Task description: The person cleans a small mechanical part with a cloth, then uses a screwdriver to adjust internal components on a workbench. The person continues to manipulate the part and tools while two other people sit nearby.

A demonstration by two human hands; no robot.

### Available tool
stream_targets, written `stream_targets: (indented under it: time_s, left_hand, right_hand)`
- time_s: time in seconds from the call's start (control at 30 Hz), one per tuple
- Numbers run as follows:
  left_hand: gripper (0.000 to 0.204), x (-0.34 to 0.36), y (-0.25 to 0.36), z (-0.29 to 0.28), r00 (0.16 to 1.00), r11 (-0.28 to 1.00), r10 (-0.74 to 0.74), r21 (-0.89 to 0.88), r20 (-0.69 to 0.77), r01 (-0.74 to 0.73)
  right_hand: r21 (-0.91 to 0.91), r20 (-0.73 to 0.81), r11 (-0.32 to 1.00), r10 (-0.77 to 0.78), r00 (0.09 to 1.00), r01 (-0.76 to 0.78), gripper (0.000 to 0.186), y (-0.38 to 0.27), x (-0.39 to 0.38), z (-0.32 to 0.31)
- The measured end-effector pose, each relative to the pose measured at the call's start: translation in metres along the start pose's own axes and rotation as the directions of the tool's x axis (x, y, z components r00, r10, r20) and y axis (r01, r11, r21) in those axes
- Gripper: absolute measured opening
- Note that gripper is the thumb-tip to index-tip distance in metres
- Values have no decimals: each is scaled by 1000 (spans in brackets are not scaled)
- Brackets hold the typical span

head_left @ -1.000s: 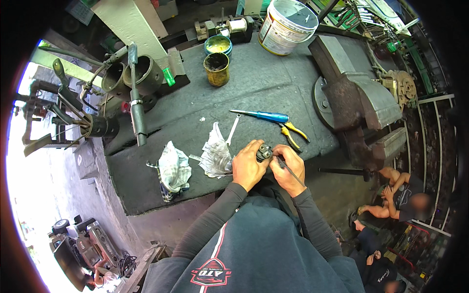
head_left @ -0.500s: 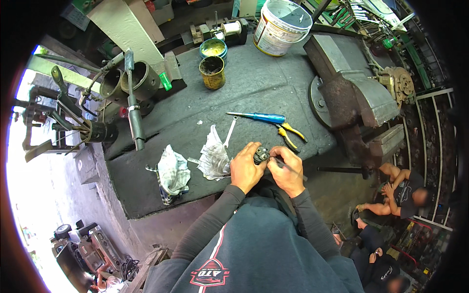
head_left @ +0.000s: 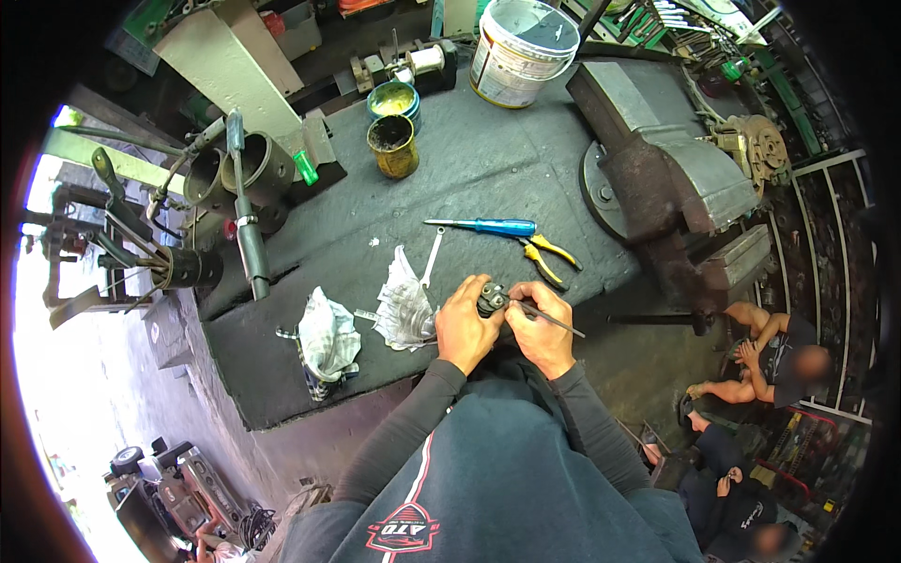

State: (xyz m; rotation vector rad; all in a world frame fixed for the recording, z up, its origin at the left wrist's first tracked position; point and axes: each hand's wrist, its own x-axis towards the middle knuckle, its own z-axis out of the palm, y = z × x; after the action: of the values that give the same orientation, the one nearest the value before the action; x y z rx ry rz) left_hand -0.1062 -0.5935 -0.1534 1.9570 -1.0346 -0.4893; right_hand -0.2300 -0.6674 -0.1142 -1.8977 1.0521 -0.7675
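At the near edge of the dark workbench, my left hand (head_left: 463,327) grips a small dark metal part (head_left: 492,299) with rounded bumps on its face. My right hand (head_left: 542,333) pinches a thin dark rod-like tool (head_left: 565,325). Its one end meets the part, and the shaft slants out to the lower right past my fingers. What kind of tip it has is hidden. Just beyond my hands lie yellow-and-black pliers (head_left: 549,260), a blue-handled screwdriver (head_left: 497,226) and a small spanner (head_left: 434,257). A crumpled whitish cloth (head_left: 404,305) rests beside my left hand.
Another rag (head_left: 328,336) lies further left. A large bench vise (head_left: 676,169) stands at the right, its handle bar jutting toward me. Behind are a yellowish can (head_left: 394,159), a blue tin (head_left: 404,97) and a white bucket (head_left: 518,70). People sit at the lower right.
The rod-like tool now shows clearly beyond my right hand, where it was smeared before. My right hand has turned slightly. The whole view has shifted a little; the bench items lie as before.
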Motion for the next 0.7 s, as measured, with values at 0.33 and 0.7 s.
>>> stream_targets:
  time_s: [0.33,0.7]
  left_hand:
    - [54,-1,-1,4,1000,1000,-16,-4,-10,16]
    - [63,-8,0,3,996,997,-74,-17,44,75]
  right_hand:
    - [16,7,1000,-22,1000,22,17,1,0,-3]
    - [543,125,817,154,980,-197,12,11,-29,-7]
